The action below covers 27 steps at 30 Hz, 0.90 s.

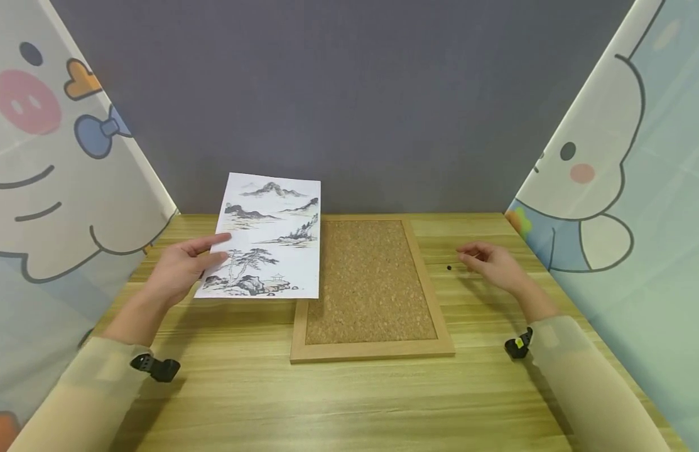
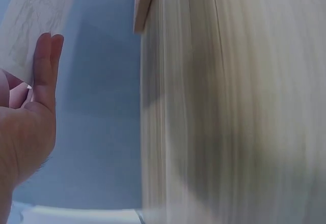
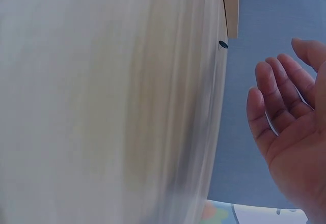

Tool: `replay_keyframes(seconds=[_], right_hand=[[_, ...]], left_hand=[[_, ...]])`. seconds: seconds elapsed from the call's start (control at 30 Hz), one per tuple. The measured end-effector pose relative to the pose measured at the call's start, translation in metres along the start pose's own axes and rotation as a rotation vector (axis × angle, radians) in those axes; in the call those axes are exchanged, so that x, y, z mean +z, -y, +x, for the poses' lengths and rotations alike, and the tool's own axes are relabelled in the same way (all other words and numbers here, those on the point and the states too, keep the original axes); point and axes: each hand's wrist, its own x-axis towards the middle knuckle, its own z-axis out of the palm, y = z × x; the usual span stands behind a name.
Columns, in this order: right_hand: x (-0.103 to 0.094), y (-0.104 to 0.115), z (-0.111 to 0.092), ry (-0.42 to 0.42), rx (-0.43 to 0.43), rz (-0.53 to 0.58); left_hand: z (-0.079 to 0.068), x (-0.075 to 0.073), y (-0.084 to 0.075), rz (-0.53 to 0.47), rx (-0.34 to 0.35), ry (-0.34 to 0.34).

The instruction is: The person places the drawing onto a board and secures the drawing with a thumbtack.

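In the head view, the left hand (image 1: 182, 267) pinches the left edge of a printed sheet (image 1: 276, 242) between thumb and finger, seemingly by its margin so that most of the ink landscape shows and faces the wearer the right way up. The sheet hangs over the left part of a framed cork board (image 1: 377, 282), and the shadow beneath suggests it is raised off the table (image 1: 236, 395) – a lift that would spare it from rubbing on the wooden rim. The board lies flat between the 2 hands, probably so that either can reach it. The right hand (image 1: 493, 260), relaxed and slightly curled, grips nothing visible; just beside its fingertips a small black piece (image 1: 449, 268), too small to identify, rests to the right of the board, perhaps put there for easy reach. In the left wrist view, 2 fingers extend nearly straight along the sheet, likely bracing thin paper against drooping; the board's corner shows on the far side. In the right wrist view, the palm is bare and the fingers bend loosely, apart from the black piece – which lies on the table near the board's corner, off the cork
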Motion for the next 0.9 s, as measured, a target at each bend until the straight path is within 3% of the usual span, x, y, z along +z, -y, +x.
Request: replay_keyframes(seconds=[0.4, 0.63, 0.9], right_hand=[[0.050, 0.035, 0.074, 0.112, -0.102, 0.051], [0.058, 0.057, 0.100, 0.158, -0.128, 0.010], [0.067, 0.086, 0.125, 0.245, -0.093, 0.015]], left_hand=[[-0.003, 0.007, -0.002, -0.143, 0.041, -0.025], [-0.004, 0.012, -0.007, -0.159, 0.038, -0.019], [-0.006, 0.010, -0.004, -0.163, 0.027, -0.039]])
